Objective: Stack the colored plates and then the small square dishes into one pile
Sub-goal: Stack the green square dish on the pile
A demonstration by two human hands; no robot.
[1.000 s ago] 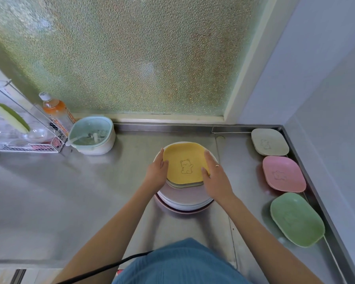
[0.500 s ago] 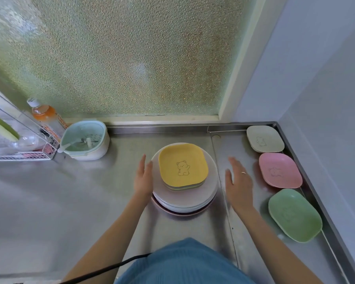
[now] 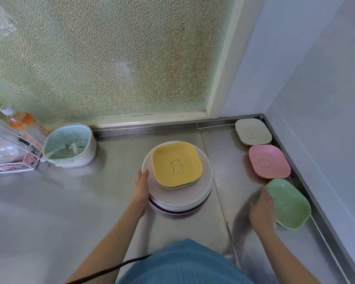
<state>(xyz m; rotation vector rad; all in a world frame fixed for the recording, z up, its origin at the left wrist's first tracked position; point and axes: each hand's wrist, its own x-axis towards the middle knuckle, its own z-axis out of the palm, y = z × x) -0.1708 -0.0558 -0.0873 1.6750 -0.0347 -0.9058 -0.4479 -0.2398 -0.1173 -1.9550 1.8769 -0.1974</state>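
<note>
Touching the green dish's near edge, the right grip looks unclenched.

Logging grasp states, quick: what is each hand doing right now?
Left hand: open, resting against the side of the plate pile.
Right hand: at the near edge of the green dish, blurred; grip cannot be told.

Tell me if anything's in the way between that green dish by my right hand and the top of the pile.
Nothing visible. The green dish sits at your right hand, and only bare counter lies between it and the pile, where the yellow dish is on top. Your left hand rests on the pile's far side.
</note>
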